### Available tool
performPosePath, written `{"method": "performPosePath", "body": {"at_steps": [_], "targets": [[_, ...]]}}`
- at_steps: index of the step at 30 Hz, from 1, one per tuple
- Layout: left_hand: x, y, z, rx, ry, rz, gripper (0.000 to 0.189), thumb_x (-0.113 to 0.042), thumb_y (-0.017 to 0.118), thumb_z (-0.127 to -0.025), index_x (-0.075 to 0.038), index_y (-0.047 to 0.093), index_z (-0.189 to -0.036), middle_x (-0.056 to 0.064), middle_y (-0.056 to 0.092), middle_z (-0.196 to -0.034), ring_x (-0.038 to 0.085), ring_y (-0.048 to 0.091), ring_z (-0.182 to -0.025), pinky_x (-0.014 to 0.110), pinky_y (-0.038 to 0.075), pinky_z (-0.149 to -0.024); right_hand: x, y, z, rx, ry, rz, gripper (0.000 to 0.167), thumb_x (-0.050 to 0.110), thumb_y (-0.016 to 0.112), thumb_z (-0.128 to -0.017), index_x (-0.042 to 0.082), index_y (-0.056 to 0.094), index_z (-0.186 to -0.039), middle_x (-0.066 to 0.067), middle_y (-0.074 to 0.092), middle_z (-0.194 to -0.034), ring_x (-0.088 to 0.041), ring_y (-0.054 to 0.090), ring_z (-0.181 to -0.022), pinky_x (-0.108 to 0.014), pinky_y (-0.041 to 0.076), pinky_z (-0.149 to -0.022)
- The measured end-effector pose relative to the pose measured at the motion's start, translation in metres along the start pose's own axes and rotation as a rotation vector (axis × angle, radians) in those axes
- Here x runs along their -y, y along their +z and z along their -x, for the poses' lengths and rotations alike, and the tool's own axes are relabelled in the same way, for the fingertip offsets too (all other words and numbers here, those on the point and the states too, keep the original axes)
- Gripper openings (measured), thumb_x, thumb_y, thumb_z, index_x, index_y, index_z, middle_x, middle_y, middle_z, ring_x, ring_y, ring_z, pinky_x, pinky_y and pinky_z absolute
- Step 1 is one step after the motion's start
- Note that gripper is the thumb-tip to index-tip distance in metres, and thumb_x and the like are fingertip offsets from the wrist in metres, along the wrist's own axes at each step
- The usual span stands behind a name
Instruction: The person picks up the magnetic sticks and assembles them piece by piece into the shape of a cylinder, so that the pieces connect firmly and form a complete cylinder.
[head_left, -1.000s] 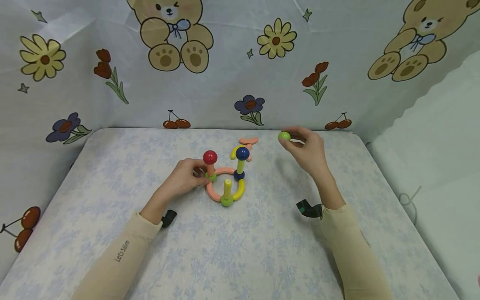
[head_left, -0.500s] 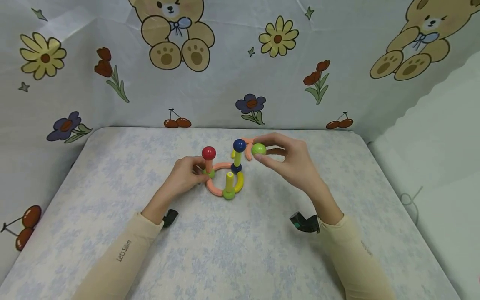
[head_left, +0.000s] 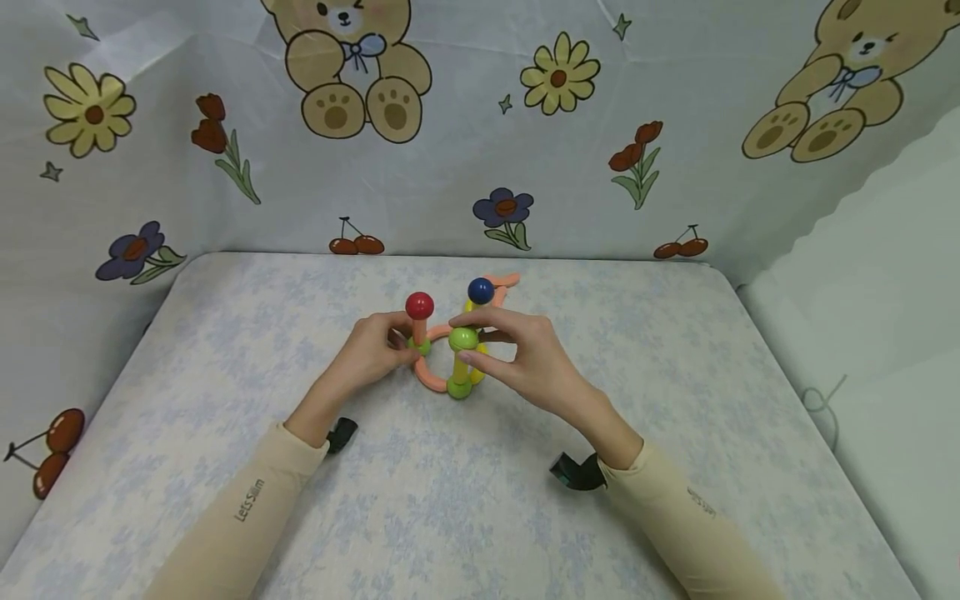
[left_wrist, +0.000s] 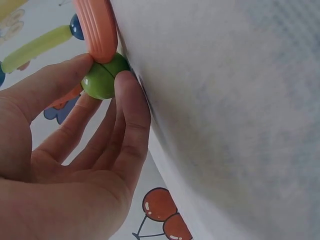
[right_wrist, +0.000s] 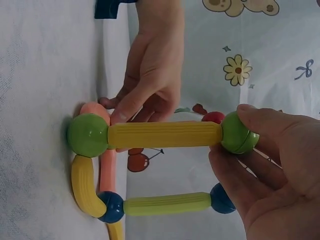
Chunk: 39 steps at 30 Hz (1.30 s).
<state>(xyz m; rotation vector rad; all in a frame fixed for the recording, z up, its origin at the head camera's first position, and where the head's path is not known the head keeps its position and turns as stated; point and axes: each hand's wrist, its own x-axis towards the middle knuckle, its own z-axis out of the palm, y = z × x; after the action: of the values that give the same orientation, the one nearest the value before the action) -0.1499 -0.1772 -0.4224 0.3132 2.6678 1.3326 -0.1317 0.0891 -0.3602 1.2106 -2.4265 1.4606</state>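
Observation:
In the head view a ring of curved rods and balls lies on the table, with upright sticks on it. My left hand [head_left: 372,348] pinches the green base ball [left_wrist: 100,80] on the ring's left, below a salmon stick topped by a red ball [head_left: 419,305]. Thumb and fingers of my right hand [head_left: 534,358] pinch another green ball [right_wrist: 239,132]. That ball sits at the top end of the yellow stick [right_wrist: 165,135], which stands on the front green base ball [right_wrist: 88,135]. Behind it a blue ball [head_left: 481,291] caps a lime stick [right_wrist: 167,204].
Loose salmon curved rods [head_left: 512,279] lie behind the ring, partly hidden by the blue-topped stick. A patterned cloth [head_left: 435,183] hangs along the table's back edge. The pale tabletop [head_left: 450,500] stretches toward the front.
My right hand has carried the green ball leftward and forward to the top of the yellow stick. The ring shifted slightly; my left hand keeps its grip on the base ball.

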Motion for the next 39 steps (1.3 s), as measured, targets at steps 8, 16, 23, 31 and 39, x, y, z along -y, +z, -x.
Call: {"method": "performPosePath", "body": {"at_steps": [8,16,23,31,39], "targets": [[-0.003,0.002,-0.001,-0.053,0.041,-0.062,0.013,-0.01,0.084,-0.089,-0.012,0.072,-0.094,0.007,0.073,-0.099,0.025,0.066,-0.088,0.036,0.052,-0.074,0.001,0.003,0.0,-0.027,-0.04,0.059,0.038,0.011,0.083,-0.092,0.01,0.072,-0.128,-0.003,0.075,-0.124,-0.015,0.073,-0.109,-0.035,0.061,-0.095],[-0.003,0.003,-0.002,-0.101,0.062,-0.103,0.011,-0.012,0.085,-0.089,-0.009,0.077,-0.096,0.009,0.075,-0.096,0.024,0.068,-0.086,0.033,0.051,-0.066,0.003,-0.006,-0.003,-0.225,-0.136,0.1,0.024,0.005,0.078,-0.095,0.008,0.076,-0.119,-0.006,0.077,-0.121,-0.02,0.073,-0.111,-0.034,0.062,-0.087],[-0.002,0.003,-0.002,-0.114,0.061,-0.105,0.014,-0.011,0.085,-0.089,-0.009,0.08,-0.102,0.01,0.075,-0.1,0.024,0.067,-0.087,0.033,0.051,-0.069,-0.017,-0.015,-0.003,-0.475,0.007,0.103,0.011,0.008,0.07,-0.101,0.008,0.079,-0.108,-0.004,0.08,-0.107,-0.018,0.075,-0.098,-0.028,0.061,-0.082],[-0.001,0.003,-0.003,-0.08,0.077,-0.112,0.009,-0.013,0.085,-0.089,-0.011,0.078,-0.095,0.008,0.074,-0.092,0.023,0.066,-0.083,0.033,0.052,-0.068,-0.067,-0.01,0.001,-0.261,0.27,0.209,0.03,0.008,0.068,-0.102,0.007,0.07,-0.132,-0.012,0.067,-0.138,-0.029,0.065,-0.127,-0.046,0.058,-0.098],[-0.004,0.004,-0.003,-0.025,0.094,-0.1,0.01,-0.015,0.085,-0.09,-0.014,0.08,-0.098,0.005,0.073,-0.089,0.021,0.065,-0.082,0.033,0.052,-0.07,-0.095,-0.002,0.006,0.183,0.257,0.426,0.057,0.009,0.065,-0.102,0.006,0.049,-0.157,-0.022,0.028,-0.17,-0.045,0.034,-0.152,-0.062,0.035,-0.12]]}}
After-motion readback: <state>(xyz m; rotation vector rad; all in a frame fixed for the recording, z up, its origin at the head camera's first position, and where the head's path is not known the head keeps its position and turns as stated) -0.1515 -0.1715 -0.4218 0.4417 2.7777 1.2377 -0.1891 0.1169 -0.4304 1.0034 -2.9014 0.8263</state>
